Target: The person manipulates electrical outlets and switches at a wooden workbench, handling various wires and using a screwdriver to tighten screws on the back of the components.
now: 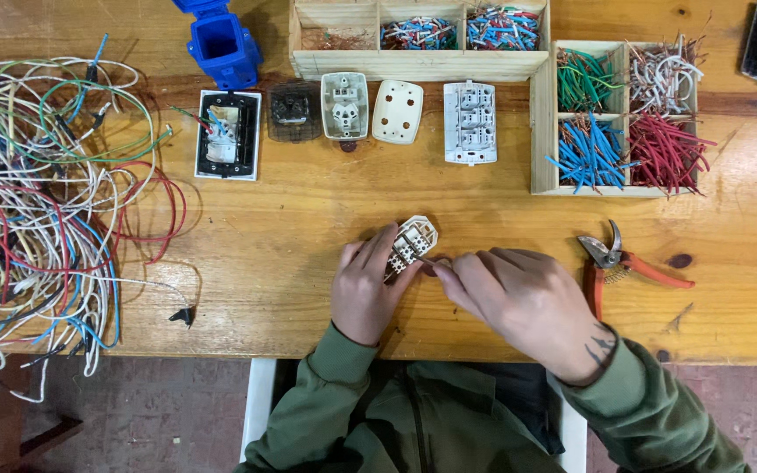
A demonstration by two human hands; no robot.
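Note:
My left hand [364,289] grips a small cream socket insert [413,239], tilted, just above the wooden table [308,228] near its front edge. My right hand [519,302] is beside it, fingertips pinched on something thin at the insert's lower right corner; what it pinches is too small to tell. Both sleeves are olive green.
Red-handled cutters [619,263] lie right of my hands. A tangle of coloured wires [45,193] covers the left. Behind stand a row of socket parts [343,109], a blue plastic box [223,45], and wooden trays [543,114] holding cut wire pieces sorted by colour.

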